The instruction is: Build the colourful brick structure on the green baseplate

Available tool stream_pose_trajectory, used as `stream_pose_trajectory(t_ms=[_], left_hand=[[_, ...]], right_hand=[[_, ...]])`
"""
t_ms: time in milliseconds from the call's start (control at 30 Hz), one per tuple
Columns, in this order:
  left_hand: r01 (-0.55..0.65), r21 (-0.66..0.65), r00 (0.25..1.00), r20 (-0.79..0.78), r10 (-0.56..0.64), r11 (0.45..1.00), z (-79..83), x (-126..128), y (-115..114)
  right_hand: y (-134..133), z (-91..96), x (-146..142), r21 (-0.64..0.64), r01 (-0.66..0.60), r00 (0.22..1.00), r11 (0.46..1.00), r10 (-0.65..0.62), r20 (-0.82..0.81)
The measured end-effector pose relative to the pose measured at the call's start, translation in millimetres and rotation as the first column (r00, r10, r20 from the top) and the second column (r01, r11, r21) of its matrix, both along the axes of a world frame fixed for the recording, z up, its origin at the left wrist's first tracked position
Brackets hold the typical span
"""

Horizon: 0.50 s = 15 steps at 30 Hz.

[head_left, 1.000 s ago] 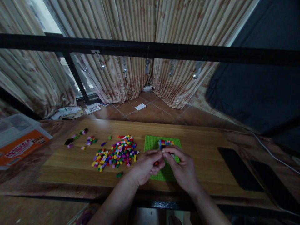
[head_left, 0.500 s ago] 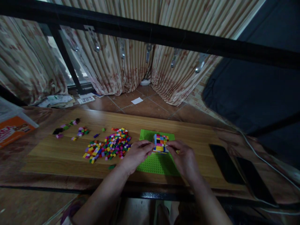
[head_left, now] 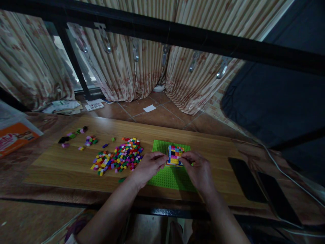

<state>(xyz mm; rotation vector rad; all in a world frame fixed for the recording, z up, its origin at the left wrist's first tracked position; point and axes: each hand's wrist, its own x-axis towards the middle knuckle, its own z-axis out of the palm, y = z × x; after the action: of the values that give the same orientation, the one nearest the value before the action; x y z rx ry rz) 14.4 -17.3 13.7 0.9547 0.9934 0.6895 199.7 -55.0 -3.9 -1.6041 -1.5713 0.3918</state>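
the left grip (head_left: 148, 167) and right grip (head_left: 199, 171) clench the multicoloured brick stack (head_left: 174, 156) from either side, steadying it on the green baseplate (head_left: 165, 181); loose bricks (head_left: 124, 156) lie left of the left grip.

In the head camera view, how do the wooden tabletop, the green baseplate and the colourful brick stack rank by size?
Largest to smallest:
1. wooden tabletop
2. green baseplate
3. colourful brick stack

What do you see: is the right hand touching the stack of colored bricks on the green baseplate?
Touching. The head view shows the right hand with fingertips against the side of the brick stack.
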Motion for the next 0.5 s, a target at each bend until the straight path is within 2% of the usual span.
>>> stream_pose_trajectory(t_ms=[167,367,500], left_hand=[[-0.005,-0.019,1.000,0.020,0.005,1.000,3.1,0,-1],[-0.038,-0.009,0.999,0.019,0.038,0.999,0.2,0,1],[-0.029,0.016,0.999,0.014,0.029,0.999,0.5,-1,0]], right_hand=[[0,-5.2,9,-0.053,0.063,0.989,0.997,-0.070,-0.134],[4,-8.1,14,-0.112,0.236,0.914,0.965,-0.259,-0.311],[8,-17.6,3,-0.151,0.190,0.865,0.970,-0.238,-0.442]])
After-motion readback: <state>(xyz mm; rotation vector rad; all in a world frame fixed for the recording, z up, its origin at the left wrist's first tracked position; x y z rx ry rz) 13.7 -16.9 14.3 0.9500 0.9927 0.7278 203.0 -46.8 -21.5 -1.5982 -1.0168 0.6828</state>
